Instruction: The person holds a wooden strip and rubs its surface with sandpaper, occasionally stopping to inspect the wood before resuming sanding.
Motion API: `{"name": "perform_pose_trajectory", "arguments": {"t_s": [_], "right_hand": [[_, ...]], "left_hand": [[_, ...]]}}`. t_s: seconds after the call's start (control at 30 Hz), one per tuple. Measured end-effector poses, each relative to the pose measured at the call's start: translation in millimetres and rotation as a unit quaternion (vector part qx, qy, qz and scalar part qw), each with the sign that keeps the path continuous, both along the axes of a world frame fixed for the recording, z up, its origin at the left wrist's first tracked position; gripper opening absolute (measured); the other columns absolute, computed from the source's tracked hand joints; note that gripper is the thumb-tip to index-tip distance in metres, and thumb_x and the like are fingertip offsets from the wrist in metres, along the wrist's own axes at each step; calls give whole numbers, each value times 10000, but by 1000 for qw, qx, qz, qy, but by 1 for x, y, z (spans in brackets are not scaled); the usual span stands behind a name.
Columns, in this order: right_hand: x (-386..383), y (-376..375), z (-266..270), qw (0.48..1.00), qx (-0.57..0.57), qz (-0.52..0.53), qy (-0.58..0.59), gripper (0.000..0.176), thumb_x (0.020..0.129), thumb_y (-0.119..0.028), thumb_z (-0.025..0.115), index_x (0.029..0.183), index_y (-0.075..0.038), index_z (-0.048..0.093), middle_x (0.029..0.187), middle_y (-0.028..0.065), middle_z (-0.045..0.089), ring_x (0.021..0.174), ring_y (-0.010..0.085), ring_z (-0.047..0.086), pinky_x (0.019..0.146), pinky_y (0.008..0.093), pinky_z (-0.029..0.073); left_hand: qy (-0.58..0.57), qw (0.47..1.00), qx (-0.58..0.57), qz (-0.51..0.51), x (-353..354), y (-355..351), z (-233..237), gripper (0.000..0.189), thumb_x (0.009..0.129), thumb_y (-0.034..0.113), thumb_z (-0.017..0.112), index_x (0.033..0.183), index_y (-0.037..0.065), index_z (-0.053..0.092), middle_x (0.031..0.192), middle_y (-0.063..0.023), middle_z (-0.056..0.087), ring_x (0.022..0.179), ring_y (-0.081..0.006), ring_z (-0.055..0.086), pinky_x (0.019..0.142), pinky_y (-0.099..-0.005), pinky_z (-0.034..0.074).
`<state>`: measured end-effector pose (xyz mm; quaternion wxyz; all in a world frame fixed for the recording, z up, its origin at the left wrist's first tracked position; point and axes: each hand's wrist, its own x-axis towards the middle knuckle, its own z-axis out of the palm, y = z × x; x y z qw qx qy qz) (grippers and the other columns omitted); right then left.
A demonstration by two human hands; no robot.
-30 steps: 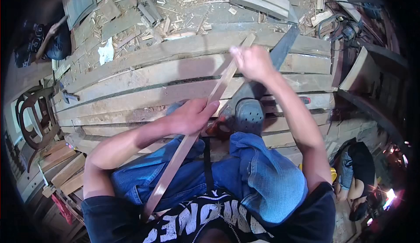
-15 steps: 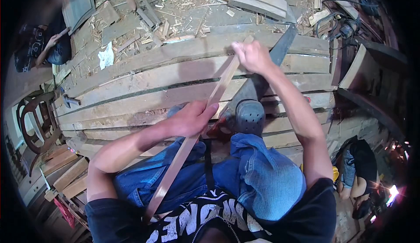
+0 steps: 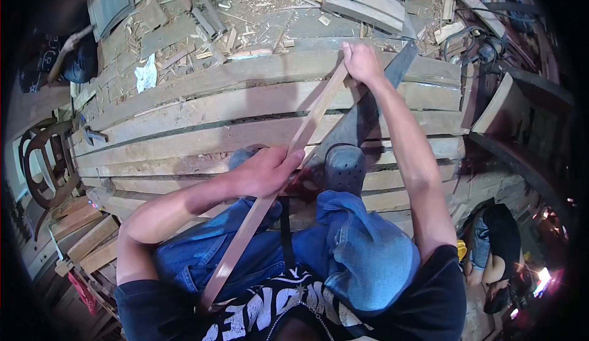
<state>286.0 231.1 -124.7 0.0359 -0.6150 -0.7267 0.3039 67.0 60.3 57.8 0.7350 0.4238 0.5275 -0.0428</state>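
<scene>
A long, thin wooden strip [image 3: 319, 113] slants from my chest up to the far side of the planks. Around its middle my left hand [image 3: 268, 170] is closed, with the thumb along the top. My right hand [image 3: 363, 64] grips the strip's far end, fingers wrapped round it. Beneath my right forearm a handsaw [image 3: 351, 125] lies across the planks [image 3: 211, 134], its narrow tip pointing away from me. Its reddish handle [image 3: 304, 187] is partly hidden by my left hand and the strip. My shoe [image 3: 345, 166] rests beside the blade.
A hammer [image 3: 93, 134] lies at the left end of the planks. Wood offcuts [image 3: 365, 3] and shavings cover the ground beyond. A corded power tool [image 3: 488, 49] sits at the right. One person [image 3: 67, 59] is at the far left, another [image 3: 500, 243] at the lower right, near bright sparks.
My right hand has shifted slightly right and away from me, to the strip's far end. My left hand keeps its hold near the middle. The view has moved a little.
</scene>
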Motion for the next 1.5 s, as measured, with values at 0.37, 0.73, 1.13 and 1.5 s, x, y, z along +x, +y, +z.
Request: {"name": "perform_pose_trajectory", "arguments": {"t_s": [0.37, 0.73, 1.13, 1.5], "right_hand": [[-2, -1, 1, 994, -44, -60, -84, 478, 966, -376, 411, 924, -1, 705, 925, 257, 675, 919, 442, 642, 859, 530, 489], [-31, -81, 66, 994, 57, 42, 86, 409, 959, -316, 463, 788, -32, 703, 672, 270, 617, 645, 421, 645, 641, 514, 525], [-35, -90, 70, 986, 87, 75, 125, 351, 942, -298, 526, 772, -23, 663, 619, 234, 582, 579, 418, 608, 562, 489, 494], [-43, -104, 84, 975, 123, 146, 118, 316, 924, -270, 550, 726, -75, 701, 585, 208, 595, 563, 376, 628, 571, 473, 519]], "left_hand": [[11, 1000, 23, -16, -1, -5, -6, 523, 1028, 434, 346, 742, 25, 504, 532, -53, 536, 442, -170, 575, 441, -321, 468], [18, 1000, 6, -14, -3, -1, -2, 501, 1029, 402, 346, 791, 4, 536, 564, -65, 553, 495, -182, 588, 498, -338, 476], [24, 1000, -9, -11, -3, 1, -1, 531, 1027, 418, 353, 756, 9, 555, 527, -60, 559, 497, -176, 606, 503, -337, 480], [53, 995, 73, -45, -5, -3, -7, 528, 1007, 414, 366, 834, -17, 617, 645, -147, 628, 639, -279, 659, 649, -415, 505]]}}
